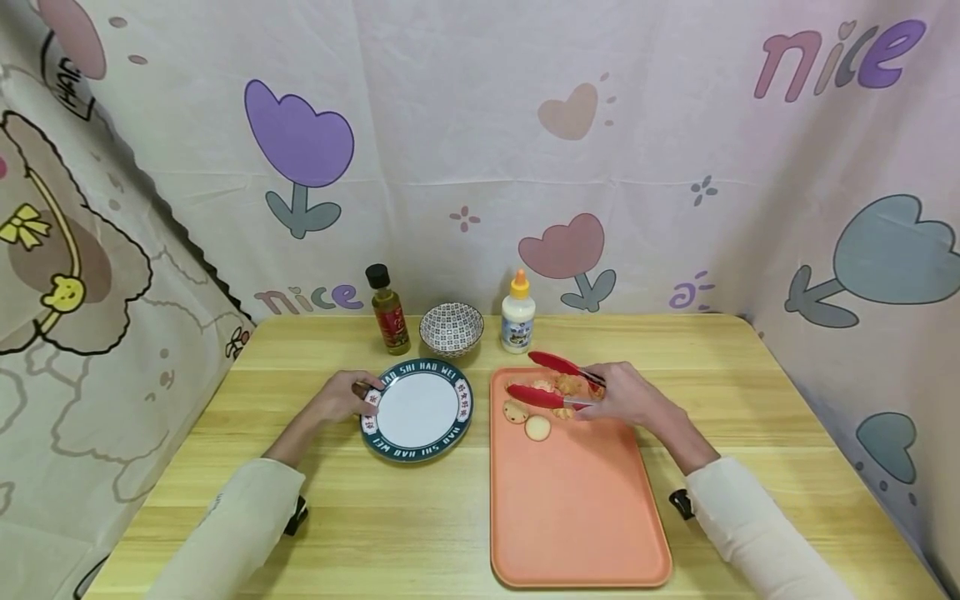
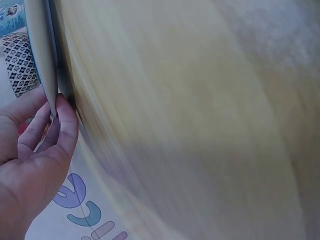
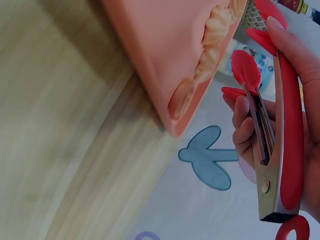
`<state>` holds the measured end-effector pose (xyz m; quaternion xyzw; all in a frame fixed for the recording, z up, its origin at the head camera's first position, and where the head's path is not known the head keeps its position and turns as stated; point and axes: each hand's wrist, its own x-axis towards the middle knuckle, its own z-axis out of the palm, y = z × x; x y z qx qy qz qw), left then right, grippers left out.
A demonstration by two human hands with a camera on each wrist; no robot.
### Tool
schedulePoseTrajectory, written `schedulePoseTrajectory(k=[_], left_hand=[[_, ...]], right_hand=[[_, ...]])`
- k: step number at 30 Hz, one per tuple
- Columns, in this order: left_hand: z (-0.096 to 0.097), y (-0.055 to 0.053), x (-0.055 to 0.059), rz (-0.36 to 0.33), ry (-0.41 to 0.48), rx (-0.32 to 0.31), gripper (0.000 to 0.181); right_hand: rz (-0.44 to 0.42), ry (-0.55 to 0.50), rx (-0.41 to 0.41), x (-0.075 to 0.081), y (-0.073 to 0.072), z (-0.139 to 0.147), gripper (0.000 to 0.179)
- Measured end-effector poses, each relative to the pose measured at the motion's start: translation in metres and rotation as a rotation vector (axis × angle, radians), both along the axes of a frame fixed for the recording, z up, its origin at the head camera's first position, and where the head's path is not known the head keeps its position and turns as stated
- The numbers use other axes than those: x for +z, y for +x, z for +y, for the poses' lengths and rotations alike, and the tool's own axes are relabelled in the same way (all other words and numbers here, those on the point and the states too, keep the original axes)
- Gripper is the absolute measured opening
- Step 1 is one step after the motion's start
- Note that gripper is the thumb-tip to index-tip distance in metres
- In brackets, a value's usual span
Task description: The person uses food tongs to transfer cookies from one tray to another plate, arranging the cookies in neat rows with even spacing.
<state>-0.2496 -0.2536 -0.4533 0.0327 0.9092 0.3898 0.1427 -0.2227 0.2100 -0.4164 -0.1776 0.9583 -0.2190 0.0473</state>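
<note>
A white plate (image 1: 417, 410) with a dark green lettered rim is pinched at its left edge by my left hand (image 1: 347, 395). The left wrist view shows my thumb and fingers on either side of the plate's rim (image 2: 44, 55). My right hand (image 1: 624, 392) grips red-tipped metal tongs (image 3: 286, 135), their arms spread apart. In the head view the tongs' tips lie over the upper part of an orange tray (image 1: 573, 508). Beneath and beside them are several biscuits, among them a plain round biscuit (image 1: 537, 428) and a dotted biscuit (image 1: 514, 412); the tongs partly hide others.
Behind the plate stand a dark-capped bottle (image 1: 392, 321) and a patterned bowl (image 1: 452, 330). A white squeeze bottle (image 1: 518, 321) with a yellow cap stands behind the tray. The wooden table (image 1: 420, 533) meets a printed cloth (image 1: 450, 125) at the back.
</note>
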Motion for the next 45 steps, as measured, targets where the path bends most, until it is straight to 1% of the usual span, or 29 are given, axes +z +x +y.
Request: schedulePoseTrajectory(k=[8,16,19,23,30,37,41,45], left_hand=[[0.000,0.001,0.000,-0.008,0.002,0.009,0.042],[0.001,0.002,0.001,-0.007,0.002,0.009,0.040],[0.001,0.001,0.000,-0.005,0.008,0.007,0.039],[0.001,0.001,0.000,0.001,0.008,0.006,0.038],[0.000,0.001,0.000,0.004,-0.001,0.008,0.038],[0.002,-0.001,-0.001,0.007,0.000,-0.002,0.038],[0.001,-0.001,-0.002,-0.002,-0.007,0.003,0.039],[0.001,-0.001,-0.002,-0.009,-0.007,0.005,0.039]], right_hand=[[-0.008,0.037,0.017,0.002,0.001,-0.013,0.069],[-0.055,0.088,-0.008,0.003,-0.002,-0.019,0.058],[-0.061,0.104,-0.006,0.004,-0.002,-0.020,0.056],[-0.058,0.107,-0.012,0.005,-0.002,-0.022,0.056],[-0.080,0.104,-0.031,0.006,-0.001,-0.023,0.058],[-0.012,0.108,-0.003,0.013,0.000,-0.024,0.060],[0.013,0.089,0.031,0.018,-0.003,-0.036,0.060],[0.030,0.076,0.073,0.020,-0.007,-0.052,0.057]])
